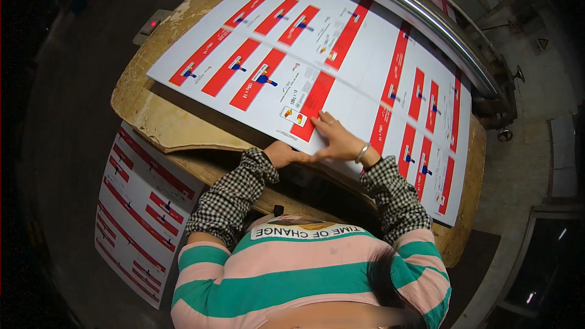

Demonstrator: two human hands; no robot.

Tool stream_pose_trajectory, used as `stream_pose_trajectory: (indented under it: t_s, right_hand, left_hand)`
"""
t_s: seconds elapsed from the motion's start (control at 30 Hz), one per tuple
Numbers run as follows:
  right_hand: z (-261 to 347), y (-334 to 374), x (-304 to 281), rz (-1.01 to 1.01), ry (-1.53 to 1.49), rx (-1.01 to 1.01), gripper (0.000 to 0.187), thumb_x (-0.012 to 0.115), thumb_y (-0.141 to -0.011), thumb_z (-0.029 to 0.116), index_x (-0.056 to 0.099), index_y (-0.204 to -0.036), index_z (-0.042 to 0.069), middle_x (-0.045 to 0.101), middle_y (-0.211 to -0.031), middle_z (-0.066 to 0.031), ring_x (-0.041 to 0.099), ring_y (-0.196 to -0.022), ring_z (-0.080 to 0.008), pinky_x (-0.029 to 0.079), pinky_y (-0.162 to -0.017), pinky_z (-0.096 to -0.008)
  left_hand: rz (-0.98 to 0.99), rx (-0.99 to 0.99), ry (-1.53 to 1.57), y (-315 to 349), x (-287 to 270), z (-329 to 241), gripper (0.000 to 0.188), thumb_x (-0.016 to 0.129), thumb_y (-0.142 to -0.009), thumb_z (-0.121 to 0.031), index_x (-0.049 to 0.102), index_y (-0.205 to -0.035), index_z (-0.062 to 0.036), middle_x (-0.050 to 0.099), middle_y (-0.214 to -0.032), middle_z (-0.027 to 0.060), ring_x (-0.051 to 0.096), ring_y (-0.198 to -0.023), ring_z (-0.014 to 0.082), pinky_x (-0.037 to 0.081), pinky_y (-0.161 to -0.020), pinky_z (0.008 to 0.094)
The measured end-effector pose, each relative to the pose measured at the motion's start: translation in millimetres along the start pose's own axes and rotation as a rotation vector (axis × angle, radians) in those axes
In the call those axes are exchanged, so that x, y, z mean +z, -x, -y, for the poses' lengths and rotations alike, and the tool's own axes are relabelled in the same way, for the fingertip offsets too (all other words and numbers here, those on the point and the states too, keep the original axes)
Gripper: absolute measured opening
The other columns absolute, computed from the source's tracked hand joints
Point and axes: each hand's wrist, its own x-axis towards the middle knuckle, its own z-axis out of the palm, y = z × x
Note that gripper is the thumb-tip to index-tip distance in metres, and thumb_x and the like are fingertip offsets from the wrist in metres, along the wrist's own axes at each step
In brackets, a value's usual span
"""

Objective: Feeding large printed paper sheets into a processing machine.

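worn wooden table [140, 106]: pale, chipped, its front dropping to a dark gap near the hands.
printed sheet [365, 94]: red and white, spread across the table, far side close to a shiny metal roller [426, 18].
left hand [285, 154]: fingers bent at the near edge; cannot tell if they pinch it.
right hand [341, 142]: fingers spread on top of the printed sheet, thumb toward the left hand.
crease risk: pressing on top while lifting the edge could buckle it.
skew risk: a one-sided pull might twist it against the roller.
scuff risk: the bracelet [363, 152], worn close above the print, could scratch if dragged.
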Motion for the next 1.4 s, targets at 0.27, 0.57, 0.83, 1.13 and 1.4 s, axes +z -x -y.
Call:
stream_pose_trajectory:
  t_s: [0.27, 0.57, 0.83, 1.13, 1.4]
  right_hand:
    - [-7, 1, -45, 0.271, -0.51, 0.333, 0.074, 0.068, -0.063, 0.028, 0.036, -0.124, 0.003, 0.024, -0.132, -0.0248, 0.025, -0.123, -0.0308, 0.025, -0.1, -0.0318]
    - [5, 19, -6, 0.048, 0.058, 0.041, 0.085, 0.07, -0.057, 0.037, 0.034, -0.122, -0.003, 0.027, -0.127, -0.0295, 0.026, -0.12, -0.0389, 0.026, -0.099, -0.0369]
    - [29, 34, -58, -0.285, -0.131, -0.147, 0.013, 0.048, -0.071, 0.012, 0.052, -0.069, -0.001, 0.051, -0.064, -0.0175, 0.052, -0.059, -0.0331, 0.04, -0.055, -0.0376]
    - [2, 34, 11, -0.27, -0.313, -0.011, 0.022, 0.06, -0.061, 0.016, 0.059, -0.076, 0.001, 0.062, -0.088, -0.0129, 0.061, -0.073, -0.0224, 0.047, -0.066, -0.0268]
    - [-40, -6, -13, -0.526, -0.205, 0.533, 0.053, 0.067, -0.061, 0.036, 0.057, -0.098, -0.001, 0.056, -0.1, -0.0195, 0.053, -0.092, -0.0281, 0.042, -0.079, -0.0307]
  left_hand:
    - [0.068, -0.114, 0.08, 4, 5, -9, 0.052, 0.07, -0.067, -0.01, 0.045, -0.111, 0.0004, 0.054, -0.103, 0.0095, 0.051, -0.094, 0.0175, 0.042, -0.084, 0.0295]
    - [0.063, -0.07, 0.012, 1, 5, -9, 0.042, 0.067, -0.068, -0.005, 0.051, -0.106, 0.0019, 0.056, -0.103, 0.0113, 0.053, -0.095, 0.0185, 0.042, -0.084, 0.0299]
    - [0.016, -0.29, -0.141, 6, 6, -13, 0.038, 0.063, -0.074, -0.015, 0.051, -0.106, 0.003, 0.055, -0.104, 0.0104, 0.052, -0.092, 0.0172, 0.042, -0.082, 0.0273]
    - [-0.028, -0.296, 0.047, 6, 10, -13, 0.042, 0.068, -0.069, -0.008, 0.051, -0.106, 0.001, 0.055, -0.101, 0.0076, 0.052, -0.092, 0.0158, 0.043, -0.082, 0.0267]
    - [0.004, -0.218, -0.025, -3, 6, -10, 0.04, 0.07, -0.068, -0.012, 0.052, -0.101, 0.0008, 0.057, -0.095, 0.0073, 0.053, -0.087, 0.0156, 0.043, -0.079, 0.0271]
